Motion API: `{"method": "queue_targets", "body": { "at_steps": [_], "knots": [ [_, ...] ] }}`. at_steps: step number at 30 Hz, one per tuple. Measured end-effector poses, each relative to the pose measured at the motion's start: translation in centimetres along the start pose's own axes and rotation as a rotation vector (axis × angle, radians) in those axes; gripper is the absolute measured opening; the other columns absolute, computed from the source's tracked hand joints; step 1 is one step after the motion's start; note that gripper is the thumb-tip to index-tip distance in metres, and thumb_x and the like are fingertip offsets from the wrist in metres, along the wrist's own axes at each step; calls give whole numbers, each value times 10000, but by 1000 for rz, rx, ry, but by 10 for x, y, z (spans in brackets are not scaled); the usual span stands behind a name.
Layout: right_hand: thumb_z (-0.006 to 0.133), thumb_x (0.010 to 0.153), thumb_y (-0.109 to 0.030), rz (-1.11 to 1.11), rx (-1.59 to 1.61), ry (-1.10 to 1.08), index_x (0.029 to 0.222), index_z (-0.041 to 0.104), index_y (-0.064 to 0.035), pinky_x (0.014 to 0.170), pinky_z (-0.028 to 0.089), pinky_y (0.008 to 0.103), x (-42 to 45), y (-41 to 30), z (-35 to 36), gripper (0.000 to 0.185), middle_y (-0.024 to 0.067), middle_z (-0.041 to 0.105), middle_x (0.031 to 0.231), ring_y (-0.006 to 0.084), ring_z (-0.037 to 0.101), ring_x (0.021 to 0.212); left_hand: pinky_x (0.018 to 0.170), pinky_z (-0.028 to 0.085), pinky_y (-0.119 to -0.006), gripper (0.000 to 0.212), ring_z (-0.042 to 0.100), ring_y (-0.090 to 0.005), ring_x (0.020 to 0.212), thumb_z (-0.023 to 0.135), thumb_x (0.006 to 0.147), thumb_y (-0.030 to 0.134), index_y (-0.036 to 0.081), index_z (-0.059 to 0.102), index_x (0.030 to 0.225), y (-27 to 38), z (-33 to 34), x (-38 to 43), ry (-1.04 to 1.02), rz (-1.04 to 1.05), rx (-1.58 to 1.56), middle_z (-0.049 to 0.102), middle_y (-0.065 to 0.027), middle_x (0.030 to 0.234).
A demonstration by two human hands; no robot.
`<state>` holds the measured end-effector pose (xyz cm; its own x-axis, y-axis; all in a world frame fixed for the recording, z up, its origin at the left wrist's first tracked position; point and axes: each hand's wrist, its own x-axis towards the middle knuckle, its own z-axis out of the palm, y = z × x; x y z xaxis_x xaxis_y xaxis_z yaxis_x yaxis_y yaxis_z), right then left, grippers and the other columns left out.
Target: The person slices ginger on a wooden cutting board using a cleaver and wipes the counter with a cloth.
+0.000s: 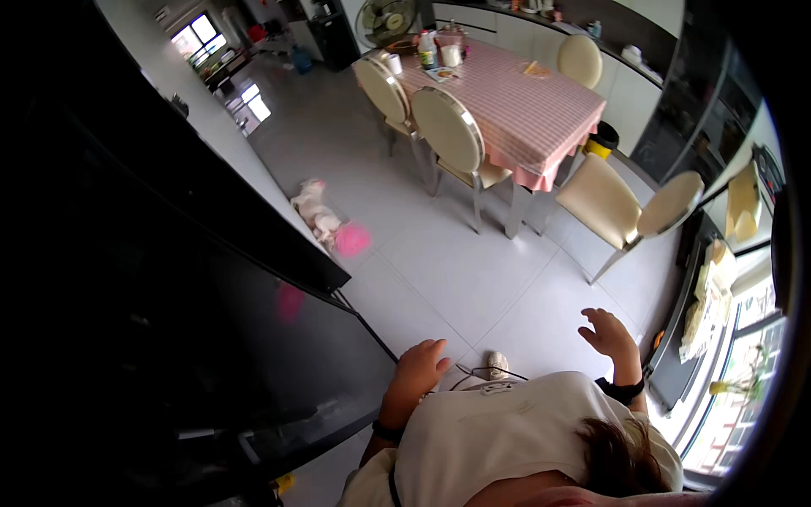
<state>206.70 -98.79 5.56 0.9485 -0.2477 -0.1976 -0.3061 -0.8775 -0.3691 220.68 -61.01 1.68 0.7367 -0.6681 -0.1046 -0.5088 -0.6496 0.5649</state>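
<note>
My left hand (418,369) is raised in front of my body with nothing in it, its thumb apart from the fingers. It is nearest to a dark glossy panel (317,367) on the left, and I see no contact between them. To the right, my right hand (609,336) is also raised and bare, with the fingers loosely bent and the thumb apart. Below it are grey floor tiles (469,285). Each wrist has a black band. A dark cord (507,371) crosses in front of my white shirt (507,431).
Ahead stands a dining table with a pink checked tablecloth (507,95), bearing bottles and cups. Cream chairs (448,130) surround it; one chair (599,199) sits angled at its near right. A white dog (315,206) lies by the wall beside a pink round object (352,239).
</note>
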Motion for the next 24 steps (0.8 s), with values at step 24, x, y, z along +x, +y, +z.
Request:
{"method": "queue_targets", "body": {
  "at_steps": [24],
  "knots": [
    [630,841,-177,-992,313,-252,1128,564,-60,725,469,347,691,-355,-70,317,120,604,967,258,576,813,836,455,-443,416,556,-375,992,612,826,238,71,538,1200,-242,-240,283,335,-787,28,592,-189,1097]
  ]
}}
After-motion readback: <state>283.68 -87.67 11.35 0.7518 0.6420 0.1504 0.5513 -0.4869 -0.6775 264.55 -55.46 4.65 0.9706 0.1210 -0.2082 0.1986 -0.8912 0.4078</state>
